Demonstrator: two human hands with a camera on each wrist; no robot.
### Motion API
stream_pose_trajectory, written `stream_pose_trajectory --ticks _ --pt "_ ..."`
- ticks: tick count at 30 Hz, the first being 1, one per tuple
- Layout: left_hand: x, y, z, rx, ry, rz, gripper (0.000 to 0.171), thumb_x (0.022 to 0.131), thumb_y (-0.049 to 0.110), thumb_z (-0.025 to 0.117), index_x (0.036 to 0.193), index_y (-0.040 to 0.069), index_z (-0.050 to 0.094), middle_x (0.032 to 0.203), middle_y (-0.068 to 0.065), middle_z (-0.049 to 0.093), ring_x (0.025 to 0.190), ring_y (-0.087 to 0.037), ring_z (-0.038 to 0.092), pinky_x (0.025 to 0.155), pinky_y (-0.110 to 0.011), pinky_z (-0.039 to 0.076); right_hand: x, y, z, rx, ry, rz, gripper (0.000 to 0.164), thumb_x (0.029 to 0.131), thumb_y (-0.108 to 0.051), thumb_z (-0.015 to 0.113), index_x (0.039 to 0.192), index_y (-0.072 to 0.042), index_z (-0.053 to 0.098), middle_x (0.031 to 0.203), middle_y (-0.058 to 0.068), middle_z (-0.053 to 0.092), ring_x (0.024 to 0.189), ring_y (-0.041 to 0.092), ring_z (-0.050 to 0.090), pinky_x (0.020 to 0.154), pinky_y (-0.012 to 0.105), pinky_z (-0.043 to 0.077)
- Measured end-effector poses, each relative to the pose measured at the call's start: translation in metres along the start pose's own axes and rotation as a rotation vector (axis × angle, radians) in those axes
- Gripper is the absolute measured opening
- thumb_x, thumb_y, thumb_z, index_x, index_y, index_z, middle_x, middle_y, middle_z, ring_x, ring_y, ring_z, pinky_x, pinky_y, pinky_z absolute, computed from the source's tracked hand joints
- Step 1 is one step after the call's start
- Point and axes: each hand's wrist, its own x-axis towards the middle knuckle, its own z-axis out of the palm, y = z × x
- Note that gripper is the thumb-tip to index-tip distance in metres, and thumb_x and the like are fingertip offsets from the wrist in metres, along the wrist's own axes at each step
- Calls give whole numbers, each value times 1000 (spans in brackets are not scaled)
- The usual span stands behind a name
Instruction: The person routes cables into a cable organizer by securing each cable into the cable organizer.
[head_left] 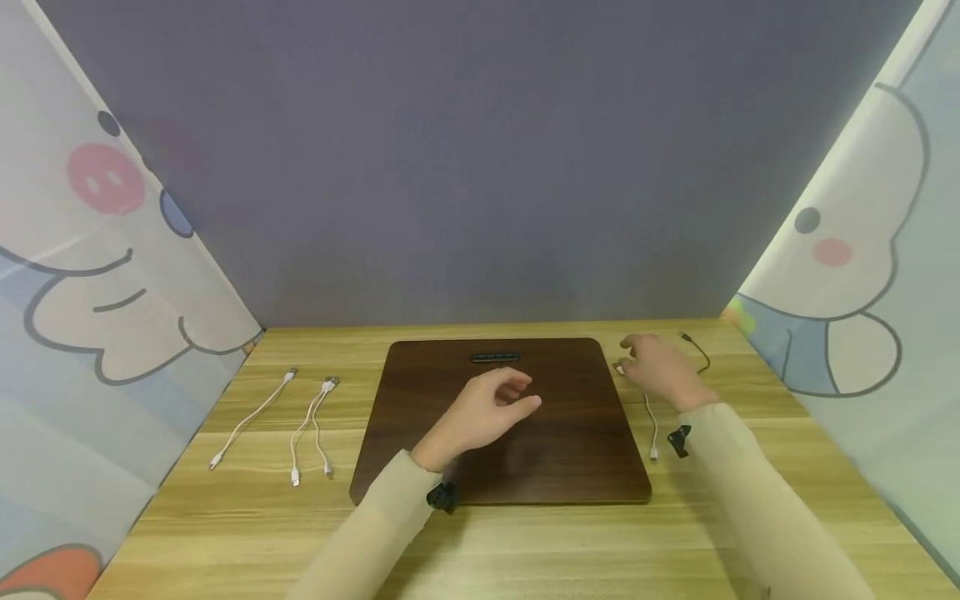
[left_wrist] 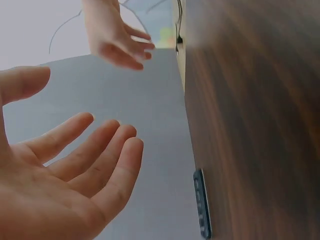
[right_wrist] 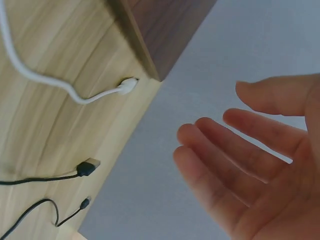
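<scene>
My left hand hovers above a dark brown board, fingers loosely bent and holding nothing. A small black slotted strip lies at the board's far edge. Beyond the board's right edge, my right hand is raised over the table, with nothing in its relaxed fingers. Below it runs a white cable, its far plug close to the board's corner in the right wrist view. Black cable ends also show there, one a USB plug, the other a small connector.
Left of the board, a single white cable and a branching white cable lie on the light wooden table. A grey panel stands behind, with cartoon-printed sheets on both sides.
</scene>
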Motion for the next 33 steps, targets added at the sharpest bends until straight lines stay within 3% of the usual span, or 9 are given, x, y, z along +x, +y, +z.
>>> stream_pose_trajectory --ticks 4,8,13,22,25,29,33 --pt "4 5 10 -29 -23 -18 42 100 42 65 132 17 63 123 -3 65 105 -15 63 89 -38 52 6 6 0 -14 1 8 42 100 -14 56 130 14 57 116 30 67 97 41 68 85 60 52" --pt "8 9 22 6 -13 -34 40 99 42 65 128 15 66 113 1 65 96 -12 61 82 -35 52 10 11 0 -19 -25 15 41 99 -15 59 128 14 59 118 31 67 101 45 67 87 61 52" --pt "14 8 40 30 19 -82 42 99 43 64 126 11 67 109 4 66 95 -12 62 80 -35 52 18 13 0 -19 -66 18 45 99 -22 64 128 12 60 113 27 69 102 43 67 87 59 52" --pt "24 9 57 -26 -26 -104 44 99 42 64 128 9 65 106 4 65 93 -13 62 80 -36 52 31 18 7 20 -113 20 39 96 -15 65 122 13 62 122 33 63 111 51 61 94 62 49" --pt "27 9 60 -95 -55 -134 43 99 42 64 128 9 65 106 5 64 90 -15 63 78 -36 53 34 22 9 11 -139 34 37 96 -13 65 121 14 63 125 34 61 114 53 59 95 62 48" --pt "29 10 66 -239 -112 -185 36 100 36 66 124 10 65 103 2 66 89 -21 67 78 -38 56 39 27 12 -5 -169 53 29 95 -13 65 112 11 66 113 28 67 100 43 65 85 55 54" --pt "31 13 74 -325 -168 -201 27 99 29 67 118 10 65 99 1 67 89 -23 69 80 -35 57 42 29 16 -5 -193 81 18 96 -14 66 84 0 66 78 10 64 66 22 56 62 38 50"
